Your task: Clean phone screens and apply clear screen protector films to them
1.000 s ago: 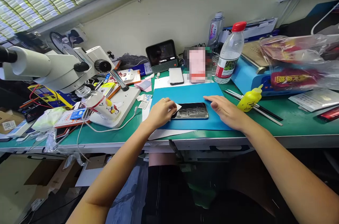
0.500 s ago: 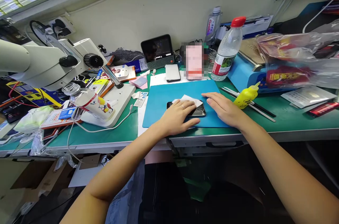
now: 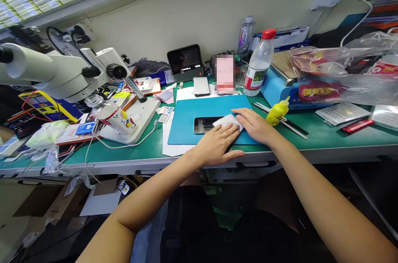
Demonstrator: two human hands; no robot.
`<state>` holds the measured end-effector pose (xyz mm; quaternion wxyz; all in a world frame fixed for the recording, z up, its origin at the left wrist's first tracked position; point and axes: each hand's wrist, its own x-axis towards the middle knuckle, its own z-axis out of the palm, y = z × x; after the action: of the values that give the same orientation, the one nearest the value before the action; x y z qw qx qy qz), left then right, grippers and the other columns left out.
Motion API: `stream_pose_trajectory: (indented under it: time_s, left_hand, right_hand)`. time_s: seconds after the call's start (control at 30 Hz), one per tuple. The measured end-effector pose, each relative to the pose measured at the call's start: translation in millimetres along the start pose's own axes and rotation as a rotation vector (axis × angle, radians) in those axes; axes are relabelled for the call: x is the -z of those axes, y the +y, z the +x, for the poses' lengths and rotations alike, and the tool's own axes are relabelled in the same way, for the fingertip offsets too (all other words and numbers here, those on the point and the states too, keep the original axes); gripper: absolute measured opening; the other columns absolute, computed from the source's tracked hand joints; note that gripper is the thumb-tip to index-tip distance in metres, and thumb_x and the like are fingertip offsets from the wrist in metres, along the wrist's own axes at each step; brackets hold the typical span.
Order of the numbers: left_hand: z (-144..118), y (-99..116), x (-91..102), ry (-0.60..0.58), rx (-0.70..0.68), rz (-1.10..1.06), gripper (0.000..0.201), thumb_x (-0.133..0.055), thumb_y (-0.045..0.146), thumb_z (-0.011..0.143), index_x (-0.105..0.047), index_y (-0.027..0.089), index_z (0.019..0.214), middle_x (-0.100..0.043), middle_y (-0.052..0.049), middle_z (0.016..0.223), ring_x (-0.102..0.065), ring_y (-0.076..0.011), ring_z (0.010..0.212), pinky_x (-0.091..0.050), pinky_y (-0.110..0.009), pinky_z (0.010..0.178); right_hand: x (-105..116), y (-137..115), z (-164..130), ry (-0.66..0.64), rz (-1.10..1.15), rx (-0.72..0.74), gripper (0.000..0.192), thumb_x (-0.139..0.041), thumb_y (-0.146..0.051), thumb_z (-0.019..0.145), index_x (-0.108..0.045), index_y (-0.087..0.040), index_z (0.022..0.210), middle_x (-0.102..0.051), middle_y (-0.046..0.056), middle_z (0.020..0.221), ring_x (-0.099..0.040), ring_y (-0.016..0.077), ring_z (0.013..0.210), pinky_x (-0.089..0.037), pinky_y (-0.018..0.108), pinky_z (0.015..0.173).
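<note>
A dark phone (image 3: 200, 125) lies on a blue mat (image 3: 183, 109), its left end bare and glossy, with streaks of reflection. My left hand (image 3: 219, 143) lies flat with fingers stretched out over a white wipe (image 3: 226, 119), pressing it on the right part of the phone. A ring is on one finger. At the right end of the phone, my right hand (image 3: 256, 125) reaches in with fingers extended, beside the wipe's right edge. Whether it touches the phone is hidden. A yellow squeeze bottle (image 3: 276, 113) stands tilted just past my right hand.
On the left stands a microscope (image 3: 62, 72) with a glass bottle (image 3: 113, 116) on its base. A red-capped bottle (image 3: 258, 64) and a blue box-like device (image 3: 273, 87) are at the right. Tweezer-like tools (image 3: 294, 127) lie near a white cable (image 3: 137, 143) and a small screen (image 3: 185, 62) behind.
My left hand and the wipe have slid right along the phone, baring its left end. My right hand stays by the phone's right end. The camera view has shifted slightly.
</note>
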<state>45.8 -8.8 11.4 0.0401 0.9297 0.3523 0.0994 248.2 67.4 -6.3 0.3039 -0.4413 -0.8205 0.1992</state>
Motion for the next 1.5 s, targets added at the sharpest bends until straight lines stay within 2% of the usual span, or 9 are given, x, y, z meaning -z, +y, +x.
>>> stream_pose_trajectory:
  time_s: [0.07, 0.17, 0.33, 0.63, 0.8, 0.93, 1.1, 1.3, 1.5]
  left_hand:
    - [-10.6, -4.0, 1.7, 0.009, 0.027, 0.001, 0.068, -0.041, 0.057, 0.103, -0.034, 0.013, 0.155, -0.035, -0.013, 0.161, -0.027, -0.0242, 0.152, -0.022, -0.042, 0.124]
    - [-32.4, -17.3, 7.2, 0.040, 0.149, -0.020, 0.057, -0.039, 0.052, 0.105, -0.041, 0.018, 0.151, -0.043, -0.008, 0.157, -0.034, -0.0225, 0.149, -0.025, -0.042, 0.123]
    - [-59.9, -29.4, 10.2, 0.133, 0.363, 0.004, 0.048, -0.039, 0.045, 0.106, -0.050, 0.021, 0.145, -0.050, -0.008, 0.152, -0.044, -0.0238, 0.144, -0.033, -0.046, 0.121]
    - [-37.6, -3.5, -28.1, 0.348, 0.538, 0.139, 0.058, -0.046, 0.053, 0.098, -0.055, 0.014, 0.140, -0.058, -0.019, 0.142, -0.054, -0.0372, 0.132, -0.046, -0.053, 0.111]
    - [-17.1, -3.6, -27.6, 0.237, 0.522, 0.095, 0.067, -0.041, 0.055, 0.100, -0.049, 0.007, 0.146, -0.048, -0.019, 0.152, -0.043, -0.0384, 0.142, -0.037, -0.058, 0.116]
    - [0.9, 11.8, -19.1, 0.132, 0.474, -0.002, 0.071, -0.034, 0.059, 0.102, -0.041, 0.009, 0.152, -0.039, -0.013, 0.159, -0.033, -0.0346, 0.148, -0.028, -0.057, 0.122]
    - [17.5, 28.9, -16.4, 0.114, 0.415, -0.093, 0.077, -0.029, 0.067, 0.101, -0.037, 0.013, 0.155, -0.035, -0.009, 0.161, -0.028, -0.0327, 0.151, -0.022, -0.058, 0.124]
    - [-7.9, 22.1, -12.4, 0.134, 0.424, -0.053, 0.067, -0.032, 0.061, 0.103, -0.040, 0.018, 0.153, -0.042, -0.008, 0.158, -0.035, -0.0300, 0.148, -0.023, -0.059, 0.123]
    - [-41.4, -2.7, -10.4, 0.141, 0.532, 0.095, 0.060, -0.035, 0.051, 0.105, -0.043, 0.012, 0.150, -0.045, -0.014, 0.155, -0.040, -0.0317, 0.145, -0.028, -0.060, 0.121]
  right_hand:
    - [1.4, -0.8, 0.1, 0.009, -0.012, 0.022, 0.050, -0.034, -0.053, 0.099, -0.066, -0.025, 0.125, -0.069, 0.011, 0.128, -0.060, 0.0318, 0.125, -0.043, 0.054, 0.111]
    - [2.7, 1.2, 0.9, 0.028, -0.032, 0.048, 0.049, -0.035, -0.054, 0.099, -0.066, -0.026, 0.124, -0.070, 0.012, 0.125, -0.062, 0.0322, 0.122, -0.047, 0.054, 0.107]
    - [1.9, 5.5, 0.4, 0.058, -0.043, -0.023, 0.047, -0.038, -0.053, 0.098, -0.064, -0.025, 0.126, -0.065, 0.014, 0.133, -0.057, 0.0340, 0.130, -0.040, 0.060, 0.113]
    - [6.7, 2.0, -4.9, 0.057, 0.047, -0.045, 0.047, -0.038, -0.054, 0.100, -0.067, -0.027, 0.125, -0.067, 0.012, 0.131, -0.059, 0.0327, 0.128, -0.043, 0.058, 0.112]
    - [5.8, 1.3, -7.7, 0.044, 0.033, -0.049, 0.046, -0.035, -0.048, 0.102, -0.065, -0.025, 0.129, -0.066, 0.011, 0.132, -0.058, 0.0284, 0.129, -0.043, 0.052, 0.112]
    - [2.9, 4.0, -7.7, 0.039, 0.049, -0.063, 0.046, -0.037, -0.045, 0.102, -0.064, -0.023, 0.130, -0.065, 0.012, 0.133, -0.056, 0.0268, 0.130, -0.041, 0.049, 0.114]
    - [1.8, 7.6, -7.2, 0.040, 0.081, -0.058, 0.047, -0.036, -0.048, 0.101, -0.065, -0.024, 0.128, -0.064, 0.012, 0.133, -0.057, 0.0275, 0.129, -0.040, 0.050, 0.115]
    - [2.6, 6.9, -6.0, 0.033, 0.050, -0.045, 0.046, -0.036, -0.047, 0.101, -0.064, -0.023, 0.128, -0.065, 0.012, 0.133, -0.057, 0.0287, 0.130, -0.041, 0.051, 0.114]
    - [4.4, 2.6, -6.3, 0.022, 0.010, -0.042, 0.045, -0.035, -0.042, 0.101, -0.063, -0.022, 0.130, -0.064, 0.013, 0.134, -0.057, 0.0289, 0.129, -0.044, 0.051, 0.112]
